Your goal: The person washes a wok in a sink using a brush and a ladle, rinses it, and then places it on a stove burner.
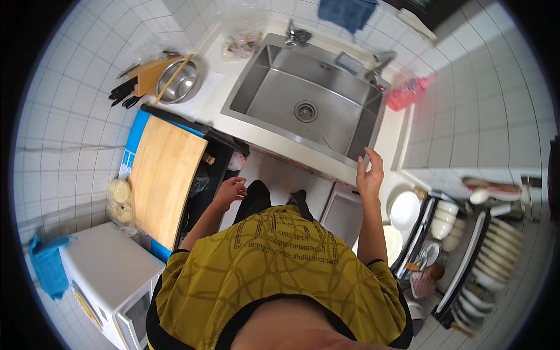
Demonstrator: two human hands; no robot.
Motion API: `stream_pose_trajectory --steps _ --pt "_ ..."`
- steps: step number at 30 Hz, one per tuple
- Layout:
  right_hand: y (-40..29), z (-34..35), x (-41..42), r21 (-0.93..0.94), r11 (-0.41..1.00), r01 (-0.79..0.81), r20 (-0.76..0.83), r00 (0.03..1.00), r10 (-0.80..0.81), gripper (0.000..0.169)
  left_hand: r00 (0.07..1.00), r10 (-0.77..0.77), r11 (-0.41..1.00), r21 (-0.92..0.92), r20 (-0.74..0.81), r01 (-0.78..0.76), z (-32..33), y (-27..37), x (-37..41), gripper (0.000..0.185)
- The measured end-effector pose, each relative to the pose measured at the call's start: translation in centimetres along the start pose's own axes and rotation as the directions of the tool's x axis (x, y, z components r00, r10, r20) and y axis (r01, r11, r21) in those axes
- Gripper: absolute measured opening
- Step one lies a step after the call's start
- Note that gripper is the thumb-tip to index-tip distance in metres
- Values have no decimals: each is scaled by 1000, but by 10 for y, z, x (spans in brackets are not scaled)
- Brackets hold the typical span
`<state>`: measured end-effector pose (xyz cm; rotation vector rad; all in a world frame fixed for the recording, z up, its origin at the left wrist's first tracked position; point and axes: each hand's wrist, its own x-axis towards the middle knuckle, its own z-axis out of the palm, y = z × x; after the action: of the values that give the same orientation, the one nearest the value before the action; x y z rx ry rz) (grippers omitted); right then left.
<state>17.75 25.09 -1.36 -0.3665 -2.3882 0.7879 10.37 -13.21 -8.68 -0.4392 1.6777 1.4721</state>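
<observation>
My right hand (370, 173) is held above the counter's front edge by the right corner of the stainless steel sink (280, 94). Its fingers are apart and nothing is in them. Low at my left side, my left hand (231, 192) hangs with loosely bent fingers and holds nothing. Just left of it is a wooden cutting board (168, 175), lying on a blue box (136, 127). The sink basin shows a round drain (305, 111) and a thin dark strand near its front right.
A steel bowl (179, 81) and knife block (151, 76) stand back left. Two faucets (290, 34) rise behind the sink, with a pink bottle (409, 92) at right. A white bowl (404, 210) and dish rack (463, 262) flank my right arm; a white appliance (111, 262) sits left.
</observation>
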Motion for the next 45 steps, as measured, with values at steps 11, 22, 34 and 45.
stream_pose_trajectory --steps 11,22,34,45 --pt "-46 93 67 101 994 27 256 965 -52 19 995 99 995 -16 -26 -100 -48 25 51 26" --pt "-65 129 88 -6 1000 21 369 929 -17 18 943 333 935 124 24 -334 -68 128 127 25" --pt "-56 260 123 109 946 305 654 695 -299 47 912 384 906 248 -144 -342 -73 116 115 24" --pt "-101 404 124 289 688 665 566 461 -684 59 954 219 975 88 -204 -205 -26 84 64 23"
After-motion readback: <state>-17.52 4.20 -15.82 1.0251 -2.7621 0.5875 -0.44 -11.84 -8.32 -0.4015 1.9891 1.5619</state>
